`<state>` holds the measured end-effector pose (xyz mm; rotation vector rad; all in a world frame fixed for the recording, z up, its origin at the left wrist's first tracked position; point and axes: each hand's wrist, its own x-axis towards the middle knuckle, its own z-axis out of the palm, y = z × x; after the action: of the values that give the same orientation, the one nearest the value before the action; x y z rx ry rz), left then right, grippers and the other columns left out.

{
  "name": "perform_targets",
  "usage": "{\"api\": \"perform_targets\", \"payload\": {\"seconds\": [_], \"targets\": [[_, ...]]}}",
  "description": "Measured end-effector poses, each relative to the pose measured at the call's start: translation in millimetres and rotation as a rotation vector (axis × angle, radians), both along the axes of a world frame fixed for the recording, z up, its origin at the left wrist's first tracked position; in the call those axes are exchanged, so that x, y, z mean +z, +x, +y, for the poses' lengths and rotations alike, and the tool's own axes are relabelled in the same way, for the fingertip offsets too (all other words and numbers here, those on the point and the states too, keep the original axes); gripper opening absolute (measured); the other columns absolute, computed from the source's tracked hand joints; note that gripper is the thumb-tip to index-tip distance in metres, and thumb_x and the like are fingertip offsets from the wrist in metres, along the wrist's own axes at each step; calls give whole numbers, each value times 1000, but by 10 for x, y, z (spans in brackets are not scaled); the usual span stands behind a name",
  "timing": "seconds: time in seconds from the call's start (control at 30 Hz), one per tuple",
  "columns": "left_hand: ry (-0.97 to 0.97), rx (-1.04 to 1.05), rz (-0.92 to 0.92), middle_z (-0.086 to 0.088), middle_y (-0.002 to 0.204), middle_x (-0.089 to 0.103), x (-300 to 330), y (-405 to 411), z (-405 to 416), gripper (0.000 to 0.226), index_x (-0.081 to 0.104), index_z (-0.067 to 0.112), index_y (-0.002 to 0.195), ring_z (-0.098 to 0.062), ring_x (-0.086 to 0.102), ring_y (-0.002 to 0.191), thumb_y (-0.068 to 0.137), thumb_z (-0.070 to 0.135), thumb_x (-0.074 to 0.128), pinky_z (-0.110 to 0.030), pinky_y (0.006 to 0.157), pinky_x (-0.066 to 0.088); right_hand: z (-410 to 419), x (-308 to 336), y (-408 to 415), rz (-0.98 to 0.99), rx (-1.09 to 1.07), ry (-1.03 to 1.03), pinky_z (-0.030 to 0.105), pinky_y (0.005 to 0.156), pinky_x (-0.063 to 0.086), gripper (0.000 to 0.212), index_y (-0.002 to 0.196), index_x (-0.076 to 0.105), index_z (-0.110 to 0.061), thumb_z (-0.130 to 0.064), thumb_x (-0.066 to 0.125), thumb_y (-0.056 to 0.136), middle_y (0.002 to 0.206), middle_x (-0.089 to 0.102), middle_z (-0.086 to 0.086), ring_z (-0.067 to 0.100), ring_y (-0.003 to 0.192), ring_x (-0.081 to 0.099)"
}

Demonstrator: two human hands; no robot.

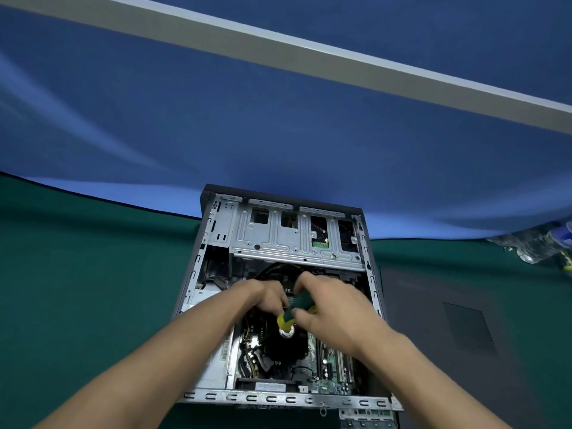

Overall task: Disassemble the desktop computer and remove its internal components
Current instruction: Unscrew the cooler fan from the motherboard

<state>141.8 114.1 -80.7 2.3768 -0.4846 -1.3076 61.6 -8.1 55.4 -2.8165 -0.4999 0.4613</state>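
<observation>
An open desktop computer case (216,264) lies on its side on a green table, its inside facing up. A silver drive cage (278,239) fills its far half. The green motherboard (331,366) and a black CPU cooler (278,348) show in the near half. My right hand (334,308) grips a screwdriver with a green and yellow handle (294,311) over the cooler. My left hand (263,297) is beside it with curled fingers, touching the handle's lower end. The screwdriver's tip is hidden.
A dark grey side panel (448,320) lies flat on the table to the right of the case. A blue cloth (278,134) hangs behind. A blurred cluster of small objects (538,246) sits at the far right edge.
</observation>
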Motion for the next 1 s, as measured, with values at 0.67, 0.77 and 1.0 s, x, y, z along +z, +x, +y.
{"api": "perform_targets", "payload": {"seconds": [0.67,0.77,1.0], "targets": [[-217,658,-259,-7,76,62,129,-74,459,20,69,3,93,-19,52,64,94,14,51,-30,65,46,-466,-426,374,-162,-1194,920,29,51,29,25,57,48,-12,-24,55,79,53,49,3,15,47,43],[-66,663,-455,-2,64,62,96,-120,419,27,69,3,81,-19,56,55,92,20,52,-29,65,50,-333,-518,484,-69,-1206,1023,28,48,32,22,63,52,-13,-22,54,82,53,53,0,10,43,50],[162,504,-569,-3,89,68,103,-161,354,20,67,15,91,-26,63,83,85,20,48,-32,74,50,-27,-751,671,-71,-1114,862,27,50,31,25,95,56,-17,-41,47,93,68,65,1,11,51,49]]}}
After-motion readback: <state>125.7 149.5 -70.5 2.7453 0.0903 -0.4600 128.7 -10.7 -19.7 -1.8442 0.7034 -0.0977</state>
